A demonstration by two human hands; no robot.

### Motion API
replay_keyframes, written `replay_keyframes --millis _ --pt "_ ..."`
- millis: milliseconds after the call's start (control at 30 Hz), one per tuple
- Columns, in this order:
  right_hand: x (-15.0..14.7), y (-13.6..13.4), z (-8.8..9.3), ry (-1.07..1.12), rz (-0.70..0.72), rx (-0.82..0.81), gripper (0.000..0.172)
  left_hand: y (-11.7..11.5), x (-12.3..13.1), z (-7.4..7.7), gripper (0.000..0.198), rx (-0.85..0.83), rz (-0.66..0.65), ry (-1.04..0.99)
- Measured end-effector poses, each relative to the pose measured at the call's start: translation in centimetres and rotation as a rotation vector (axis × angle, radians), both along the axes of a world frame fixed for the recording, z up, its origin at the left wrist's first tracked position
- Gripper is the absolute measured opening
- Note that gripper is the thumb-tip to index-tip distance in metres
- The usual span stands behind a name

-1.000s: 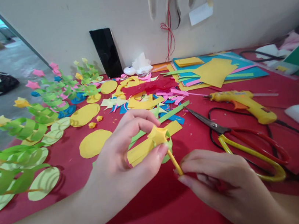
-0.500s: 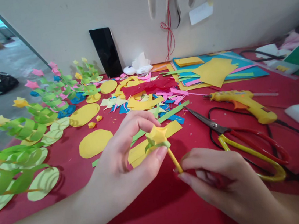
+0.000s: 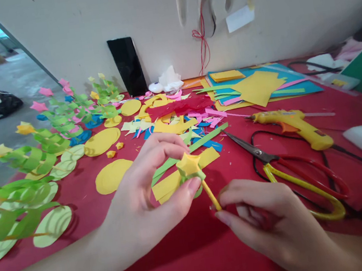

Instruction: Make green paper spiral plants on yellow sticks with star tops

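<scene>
- So, where's the piece, and how are both hands on it?
- In the air over the red surface. Yellow folded-paper star sits at the top of a thin yellow rolled-paper stick, stick slanting down to the right. Right hand pinches the stick's lower end, thumb against forefinger.
- And the other?
- Left hand pinches up at the star end, thumb on a narrow green paper strip bent round the stick just under the star. Fingertips behind are hidden.
- Is the strip glued?
- Can't tell; the thumb covers part of it.
- Failure modes?
- If it's loose, easing the thumb could let the strip spring open. Pinching too hard could crush the star's puffed points. Twisting the stick against a firm left grip might crease the paper or work the star off.
- Anything nearby?
- Scissors with one red and one yellow handle lie just beyond the right hand, blades partly apart; a careless reach could brush them. Yellow glue gun lies behind those. Can't tell if it's hot; a burn is possible if so.
</scene>
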State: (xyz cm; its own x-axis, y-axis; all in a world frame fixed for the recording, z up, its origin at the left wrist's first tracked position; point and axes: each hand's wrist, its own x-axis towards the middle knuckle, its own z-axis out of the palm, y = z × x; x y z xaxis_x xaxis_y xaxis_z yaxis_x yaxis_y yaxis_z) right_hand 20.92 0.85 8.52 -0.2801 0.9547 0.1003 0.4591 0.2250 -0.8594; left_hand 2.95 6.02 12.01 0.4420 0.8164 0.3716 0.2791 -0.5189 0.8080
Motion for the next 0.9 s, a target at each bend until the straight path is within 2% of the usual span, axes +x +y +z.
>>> replay_keyframes --millis 133,200,300,333,433,500,633,733,900 --pt "0.4 0.3 0.6 0.004 -0.019 0.079 0.002 -0.1 -0.3 0.2 0.023 -0.042 0.023 -0.042" --pt "0.7 0.7 1.4 0.022 -0.058 0.162 0.004 -0.1 -0.6 0.2 0.026 -0.083 0.043 -0.144" --pt "1.5 1.8 2.9 0.030 -0.121 0.316 0.010 0.3 -0.9 0.3 0.012 -0.158 0.108 -0.289" --pt "1.8 2.1 3.4 0.021 -0.137 0.357 0.012 0.5 -1.0 0.4 0.014 -0.163 0.125 -0.304" --pt "3.0 3.1 4.5 -0.035 -0.145 0.399 0.014 1.0 -1.0 0.4 0.027 -0.136 0.097 -0.304" --pt "3.8 3.6 4.9 -0.069 -0.113 0.392 0.012 1.3 -1.2 0.4 0.023 -0.154 0.081 -0.300" --pt "4.7 4.2 5.3 -0.145 -0.062 0.366 0.008 1.5 -1.6 0.3 0.017 -0.232 0.105 -0.174" --pt "4.6 4.3 5.2 -0.191 -0.056 0.403 0.008 1.3 -1.5 0.6 0.019 -0.241 0.039 0.019" --pt "4.3 4.1 5.0 -0.280 -0.066 0.609 0.008 0.6 -0.7 1.0 0.005 -0.079 0.015 0.210"
